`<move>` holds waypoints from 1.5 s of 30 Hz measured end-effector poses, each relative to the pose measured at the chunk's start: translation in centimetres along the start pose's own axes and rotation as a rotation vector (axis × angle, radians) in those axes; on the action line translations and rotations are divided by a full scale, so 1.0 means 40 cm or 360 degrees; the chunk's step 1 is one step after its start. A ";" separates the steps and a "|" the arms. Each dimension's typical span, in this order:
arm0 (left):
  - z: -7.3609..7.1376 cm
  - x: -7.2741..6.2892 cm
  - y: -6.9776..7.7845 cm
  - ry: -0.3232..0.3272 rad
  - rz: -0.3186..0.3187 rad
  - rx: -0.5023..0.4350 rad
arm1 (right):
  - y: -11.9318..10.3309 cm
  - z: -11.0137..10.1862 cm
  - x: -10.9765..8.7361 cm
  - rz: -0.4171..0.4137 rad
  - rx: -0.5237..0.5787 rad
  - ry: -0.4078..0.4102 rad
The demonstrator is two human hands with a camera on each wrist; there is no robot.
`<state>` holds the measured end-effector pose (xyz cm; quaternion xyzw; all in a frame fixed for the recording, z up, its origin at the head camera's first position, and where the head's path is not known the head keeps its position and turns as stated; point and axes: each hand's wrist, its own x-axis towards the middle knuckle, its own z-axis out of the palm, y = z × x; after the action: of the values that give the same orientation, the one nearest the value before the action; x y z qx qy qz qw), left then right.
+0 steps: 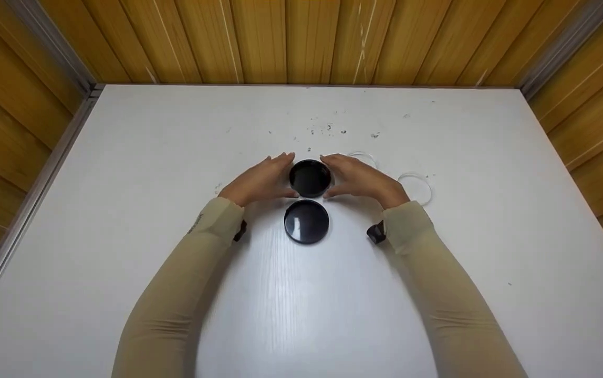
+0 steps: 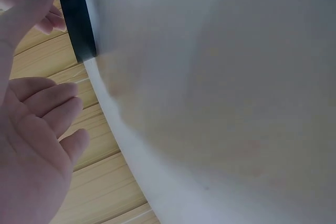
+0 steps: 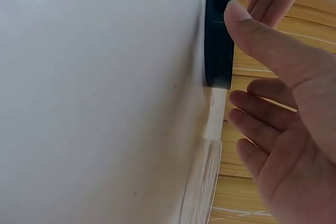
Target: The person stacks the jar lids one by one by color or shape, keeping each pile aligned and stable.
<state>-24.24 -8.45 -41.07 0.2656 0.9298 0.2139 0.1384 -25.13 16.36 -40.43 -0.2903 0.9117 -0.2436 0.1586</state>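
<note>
A shallow round black container (image 1: 310,178) with a raised rim stands on the white table between both hands. Just in front of it lies a second round black piece (image 1: 307,222), glossy and low-rimmed, perhaps a lid. My left hand (image 1: 266,179) curves loosely around the container's left side, and my right hand (image 1: 360,181) mirrors it on the right. Fingers and thumbs are spread, close to the rim; contact is hard to tell. Each wrist view has a black round piece edge-on, the left one (image 2: 76,17) and the right one (image 3: 219,35), beside loosely bent fingers.
Two clear round pieces lie to the right, one (image 1: 415,189) by the right wrist and another (image 1: 364,158) partly behind the right hand. Small dark marks (image 1: 329,127) dot the table beyond the hands. A wood-plank wall (image 1: 259,42) borders the table's back.
</note>
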 end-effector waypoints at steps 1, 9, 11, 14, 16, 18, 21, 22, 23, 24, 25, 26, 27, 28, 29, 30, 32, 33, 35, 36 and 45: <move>0.001 0.002 0.000 -0.0009 -0.0012 -0.0004 | 0.000 0.001 0.004 0.0000 0.0003 -0.0004; 0.008 0.013 0.008 -0.0005 0.0036 -0.0035 | 0.001 0.015 0.024 -0.0063 0.0021 -0.0006; 0.009 0.017 0.009 0.0013 0.0071 -0.0033 | 0.002 0.016 0.025 -0.0076 0.0015 -0.0004; 0.010 0.021 0.008 0.0038 0.0101 -0.0037 | 0.002 0.016 0.023 -0.0096 0.0019 0.0009; 0.011 0.023 0.007 0.0059 0.0126 -0.0058 | 0.001 0.015 0.023 -0.0116 0.0028 0.0019; 0.010 0.025 0.007 0.0082 0.0148 -0.0091 | 0.000 0.014 0.022 -0.0134 0.0038 0.0028; 0.010 0.026 0.005 0.0098 0.0166 -0.0157 | -0.003 0.014 0.023 -0.0154 0.0047 0.0027; 0.009 0.025 0.005 0.0097 0.0161 -0.0179 | -0.002 0.015 0.023 -0.0160 0.0046 0.0027; 0.008 0.025 0.005 0.0099 0.0159 -0.0189 | -0.003 0.015 0.023 -0.0166 0.0041 0.0026; 0.007 0.023 0.005 0.0096 0.0154 -0.0204 | -0.002 0.016 0.023 -0.0172 0.0033 0.0026; 0.006 0.023 0.005 0.0097 0.0147 -0.0215 | -0.003 0.015 0.022 -0.0173 0.0030 0.0025; 0.005 0.022 0.004 0.0098 0.0137 -0.0222 | -0.003 0.015 0.022 -0.0174 0.0026 0.0026; 0.003 0.021 0.004 0.0102 0.0122 -0.0229 | -0.003 0.014 0.022 -0.0174 0.0023 0.0029; 0.001 0.020 0.004 0.0105 0.0107 -0.0234 | -0.004 0.013 0.020 -0.0168 0.0025 0.0032; 0.000 0.019 0.004 0.0107 0.0090 -0.0238 | -0.005 0.011 0.019 -0.0162 0.0028 0.0033; -0.002 0.017 0.003 0.0110 0.0077 -0.0246 | -0.007 0.010 0.018 -0.0148 0.0037 0.0033; -0.006 0.013 0.002 0.0115 0.0056 -0.0252 | -0.011 0.006 0.015 -0.0120 0.0056 0.0033; -0.007 0.011 0.002 0.0117 0.0052 -0.0256 | -0.012 0.004 0.014 -0.0108 0.0060 0.0032; -0.009 0.005 0.001 0.0123 0.0064 -0.0255 | -0.017 0.002 0.009 -0.0085 0.0063 0.0029; -0.010 0.002 0.001 0.0127 0.0071 -0.0256 | -0.019 0.002 0.007 -0.0076 0.0063 0.0030; -0.012 -0.026 0.009 0.0179 0.0141 -0.0245 | -0.034 0.000 -0.015 -0.0089 0.0011 0.0027</move>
<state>-23.40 -8.90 -40.30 0.2828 0.9042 0.3052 0.0963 -24.05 15.74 -39.62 -0.3130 0.9037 -0.2535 0.1450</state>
